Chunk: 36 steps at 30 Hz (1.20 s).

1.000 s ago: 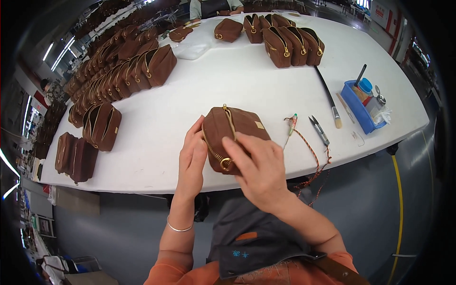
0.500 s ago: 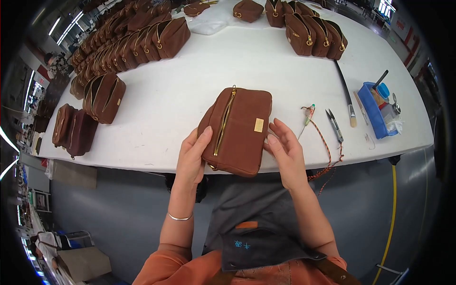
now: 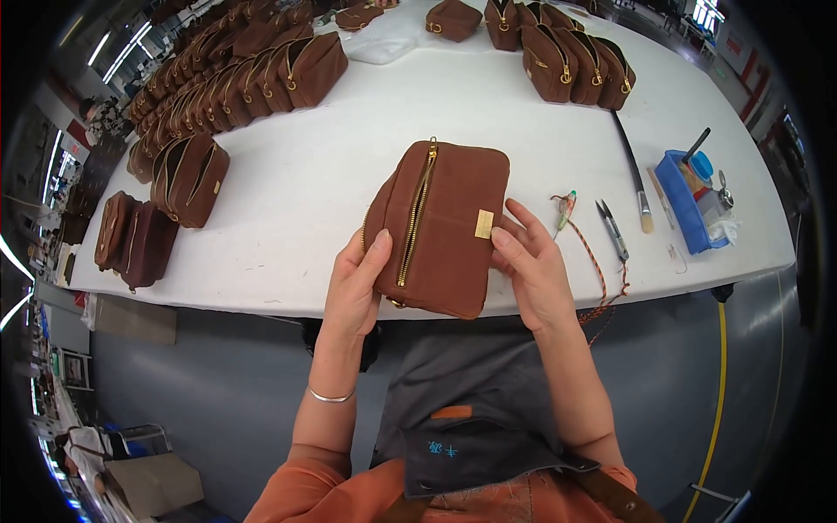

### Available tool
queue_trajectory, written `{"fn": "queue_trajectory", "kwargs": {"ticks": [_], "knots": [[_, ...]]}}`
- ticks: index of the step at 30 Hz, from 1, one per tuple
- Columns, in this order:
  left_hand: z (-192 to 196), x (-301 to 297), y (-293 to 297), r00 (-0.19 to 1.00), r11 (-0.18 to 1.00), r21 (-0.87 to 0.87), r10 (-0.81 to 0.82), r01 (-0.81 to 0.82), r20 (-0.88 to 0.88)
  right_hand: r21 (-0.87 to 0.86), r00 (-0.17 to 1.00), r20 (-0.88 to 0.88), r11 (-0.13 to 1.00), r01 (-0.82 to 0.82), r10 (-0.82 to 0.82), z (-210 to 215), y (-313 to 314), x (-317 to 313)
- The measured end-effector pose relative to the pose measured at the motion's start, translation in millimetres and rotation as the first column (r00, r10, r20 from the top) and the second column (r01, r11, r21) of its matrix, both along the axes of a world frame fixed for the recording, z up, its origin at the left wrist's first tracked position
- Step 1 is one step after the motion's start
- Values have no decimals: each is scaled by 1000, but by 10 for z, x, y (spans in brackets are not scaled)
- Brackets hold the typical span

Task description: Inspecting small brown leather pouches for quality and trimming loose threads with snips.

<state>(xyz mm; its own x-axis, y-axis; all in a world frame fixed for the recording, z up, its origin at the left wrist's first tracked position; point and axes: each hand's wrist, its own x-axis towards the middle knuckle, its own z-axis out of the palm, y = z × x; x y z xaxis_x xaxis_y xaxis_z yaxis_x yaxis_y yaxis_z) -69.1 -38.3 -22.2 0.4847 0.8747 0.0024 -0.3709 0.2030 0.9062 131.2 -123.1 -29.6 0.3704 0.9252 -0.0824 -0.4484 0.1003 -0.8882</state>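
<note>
The left hand [image 3: 351,283] clamps the bag [image 3: 453,235], thumb on its front; the right hand [image 3: 534,275] pinches the opposite edge beside the gold patch [image 3: 485,224]. The bag tilts between them over the table [image 3: 418,109]. Rightward of the grip lie snips [image 3: 615,235], then a brush [image 3: 630,166] and blue bin [image 3: 677,207]; rows of bags [image 3: 318,74] stand beyond, leftward.

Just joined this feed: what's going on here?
A person's left hand and right hand hold a brown pouch by its sides, gold zipper and tag facing the camera. On the white table, snips, a brush and a blue bin sit to the right. More pouches stand in rows, far left.
</note>
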Motion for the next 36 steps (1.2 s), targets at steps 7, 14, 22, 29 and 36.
{"fn": "queue_trajectory", "kwargs": {"ticks": [7,14,22,29,36], "knots": [[-77,126,155,996,997,18,-80,79,38,191,917,338,969,155,-213,266,27,-158],[8,113,396,992,994,1,-107,108,69,337,659,685,937,93,-311,362,62,-210],[465,-252,781,984,959,235,172,-158,-37,279,732,650,960,17,-202,212,254,-330],[749,-1196,1737,565,612,692,748,-384,-349,27,741,667,997,78,-77,-252,310,-199],[513,-1823,2441,-378,383,918,869,105,-319,33,685,728,999,21,-39,-275,382,-128]]}}
